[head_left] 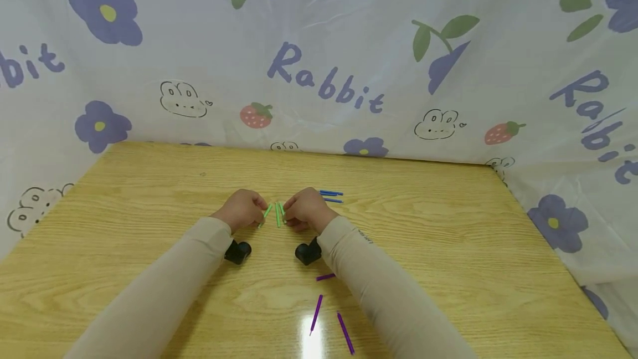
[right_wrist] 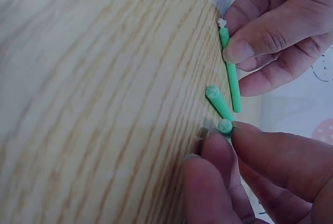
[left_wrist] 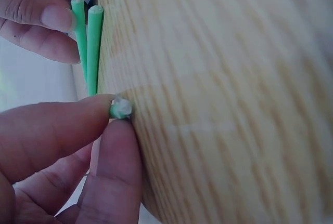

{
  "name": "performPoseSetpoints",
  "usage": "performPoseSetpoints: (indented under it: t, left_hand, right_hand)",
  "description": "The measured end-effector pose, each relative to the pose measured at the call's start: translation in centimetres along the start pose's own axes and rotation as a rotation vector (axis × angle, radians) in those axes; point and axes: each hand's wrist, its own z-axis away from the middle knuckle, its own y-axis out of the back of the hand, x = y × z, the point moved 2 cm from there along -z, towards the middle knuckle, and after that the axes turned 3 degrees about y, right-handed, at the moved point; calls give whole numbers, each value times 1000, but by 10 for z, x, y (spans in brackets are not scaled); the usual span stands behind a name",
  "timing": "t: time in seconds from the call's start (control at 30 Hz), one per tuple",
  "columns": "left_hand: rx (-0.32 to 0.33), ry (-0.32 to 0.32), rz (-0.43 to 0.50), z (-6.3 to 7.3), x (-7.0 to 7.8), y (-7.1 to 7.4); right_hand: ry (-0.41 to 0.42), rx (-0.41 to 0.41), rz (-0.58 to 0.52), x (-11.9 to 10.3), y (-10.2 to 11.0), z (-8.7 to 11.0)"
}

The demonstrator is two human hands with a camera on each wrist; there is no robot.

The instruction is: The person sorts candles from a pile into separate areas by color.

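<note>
My left hand (head_left: 242,210) pinches a thin green candle (right_wrist: 232,70) between thumb and fingers; it slants, and its white wick end shows close to the wood in the left wrist view. Just to the right, my right hand (head_left: 309,208) pinches a second green candle (right_wrist: 225,126) near one end. Between the two hands lies a third green candle (head_left: 277,215), its blunt end beside the right hand's candle in both wrist views. The hands face each other, a short gap apart, low over the wooden table (head_left: 149,209).
Several blue candles (head_left: 331,193) lie just beyond the right hand. Nearer the front edge are purple candles (head_left: 317,313), one partly behind the right forearm. A black wrist mount (head_left: 238,252) hangs under each wrist. A printed cloth (head_left: 324,26) closes off the table's back and sides.
</note>
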Motion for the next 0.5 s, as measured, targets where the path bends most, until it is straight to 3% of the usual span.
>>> performPoseSetpoints:
  t: [0.5]
  left_hand:
    - [4, -5, 5, 0, 1, 1]
  right_hand:
    - [12, 8, 5, -1, 0, 2]
